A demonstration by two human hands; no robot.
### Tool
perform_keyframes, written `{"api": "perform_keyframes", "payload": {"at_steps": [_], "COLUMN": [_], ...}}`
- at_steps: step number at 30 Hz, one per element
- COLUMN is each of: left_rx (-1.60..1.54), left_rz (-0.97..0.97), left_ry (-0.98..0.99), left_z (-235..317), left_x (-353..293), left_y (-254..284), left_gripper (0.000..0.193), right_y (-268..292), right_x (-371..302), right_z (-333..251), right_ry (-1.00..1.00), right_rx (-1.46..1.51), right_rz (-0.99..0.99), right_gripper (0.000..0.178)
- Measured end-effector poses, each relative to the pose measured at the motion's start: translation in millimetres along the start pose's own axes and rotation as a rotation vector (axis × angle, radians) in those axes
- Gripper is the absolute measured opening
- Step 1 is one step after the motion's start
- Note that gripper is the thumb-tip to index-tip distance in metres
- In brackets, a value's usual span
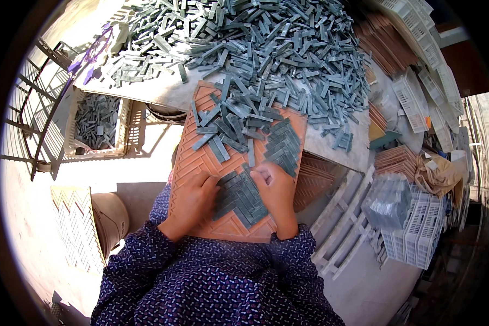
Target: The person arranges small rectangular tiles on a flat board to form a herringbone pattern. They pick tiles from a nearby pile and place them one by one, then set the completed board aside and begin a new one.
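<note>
An orange mould tray (193, 149) with herringbone grooves lies tilted in front of me, its far end against the table. Dark green-grey stone strips (239, 198) fill a zigzag patch at its middle, and another patch (283, 145) sits at the upper right. Loose strips (231, 127) are heaped over the tray's far part. My left hand (194, 200) rests at the left edge of the middle patch, fingers curled together. On that patch's right side, my right hand (276, 190) is closed in a pinch beside a strip's end. What either hand's fingertips hold is hidden.
A large pile of stone strips (266, 43) covers the table (337, 149). At left stand a crate of strips (119, 127), a bucket (111, 217) with a grooved panel (79, 225), and a metal rack (30, 125). White crates (413, 233) and stacked orange trays (394, 163) are at right.
</note>
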State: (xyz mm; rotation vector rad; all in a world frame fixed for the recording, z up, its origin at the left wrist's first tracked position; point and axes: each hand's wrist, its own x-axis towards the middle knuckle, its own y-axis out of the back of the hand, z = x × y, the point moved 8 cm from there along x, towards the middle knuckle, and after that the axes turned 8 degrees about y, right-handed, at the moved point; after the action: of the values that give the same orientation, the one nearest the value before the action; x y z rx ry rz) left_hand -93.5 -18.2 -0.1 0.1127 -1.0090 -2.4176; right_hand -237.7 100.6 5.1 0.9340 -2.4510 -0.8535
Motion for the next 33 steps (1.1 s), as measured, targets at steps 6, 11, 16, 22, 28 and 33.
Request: {"api": "perform_keyframes", "payload": {"at_steps": [6,11,16,22,28,33], "left_rx": [-0.05,0.001,-0.021,0.044,0.178,0.12], "left_rz": [0.002,-0.041,-0.058,0.17,0.098,0.286], "left_ry": [0.03,0.046,-0.005,-0.214,-0.285,-0.261], "left_z": [4.7,3.3,1.1,30.7,13.4,5.9], "left_x": [6.9,13.5,22.9,56.1,83.2,83.5], "left_y": [-9.8,-21.2,-18.7,12.0,-1.7,29.6], "left_gripper": [0.016,0.017,0.018,0.023,0.027,0.027], "right_y": [0.1,-4.2,-17.0,-4.7,-5.3,-11.3], "right_x": [6.7,24.0,35.8,19.7,12.4,7.6], "right_z": [-5.3,-12.2,-1.0,19.3,-2.4,-24.7], "right_ry": [0.094,0.215,0.136,-0.032,0.1,0.343], "right_rx": [-0.076,-0.19,-0.173,0.044,-0.076,-0.302], "right_rz": [0.05,0.127,0.082,0.083,-0.059,-0.066], "right_gripper": [0.014,0.017,0.022,0.025,0.023,0.026]}}
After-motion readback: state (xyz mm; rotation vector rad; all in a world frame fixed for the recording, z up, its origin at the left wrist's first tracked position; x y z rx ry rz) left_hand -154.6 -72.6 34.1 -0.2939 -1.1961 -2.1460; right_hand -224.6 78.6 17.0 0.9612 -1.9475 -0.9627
